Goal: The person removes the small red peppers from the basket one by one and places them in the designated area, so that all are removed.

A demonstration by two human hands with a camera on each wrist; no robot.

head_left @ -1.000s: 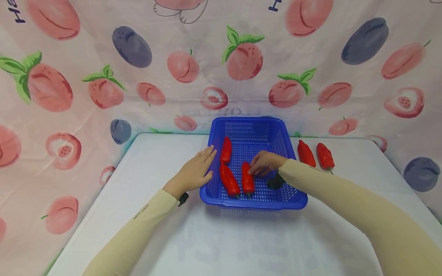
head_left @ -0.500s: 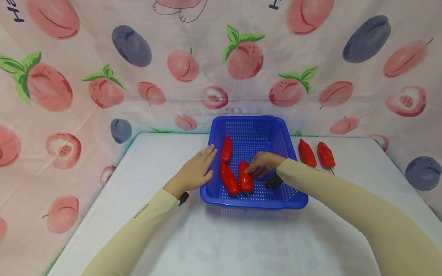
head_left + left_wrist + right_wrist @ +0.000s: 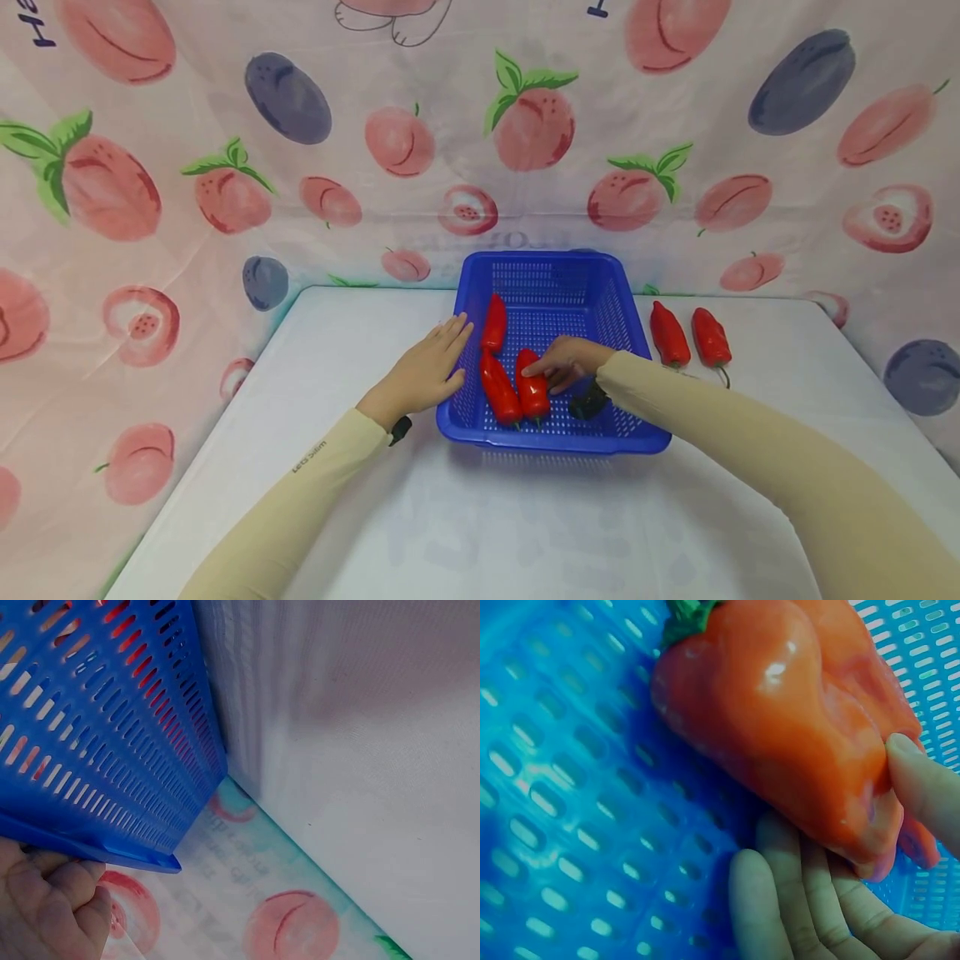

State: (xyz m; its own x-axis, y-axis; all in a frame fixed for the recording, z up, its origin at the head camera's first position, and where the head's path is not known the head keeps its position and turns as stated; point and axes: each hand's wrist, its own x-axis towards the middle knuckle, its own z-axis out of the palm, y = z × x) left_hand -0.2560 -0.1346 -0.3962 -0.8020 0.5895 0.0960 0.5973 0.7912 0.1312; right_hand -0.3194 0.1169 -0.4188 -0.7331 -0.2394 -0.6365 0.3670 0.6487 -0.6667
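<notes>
In the head view, a blue perforated basket [image 3: 555,443] stands on the table with three red peppers inside. My right hand [image 3: 572,360] reaches into it and holds the red pepper [image 3: 535,402] furthest right of the three. The right wrist view shows the thumb on one side of this pepper [image 3: 772,727] and fingers along its underside. Close against its left lies a second red pepper [image 3: 498,393]; a third pepper [image 3: 493,325] lies behind that one. My left hand [image 3: 422,373] rests at the basket's left rim, its fingers extended. From the left wrist, fingertips touch the rim.
Two more red peppers lie outside, right of the basket: one pepper [image 3: 669,335] nearer it, another pepper [image 3: 710,337] further right. A fruit-print cloth [image 3: 420,75] hangs behind the white table [image 3: 360,533]. Black wrist devices show under both wrists.
My right hand has moved the held pepper slightly left, up against the pepper beside it. My left hand stays at the rim.
</notes>
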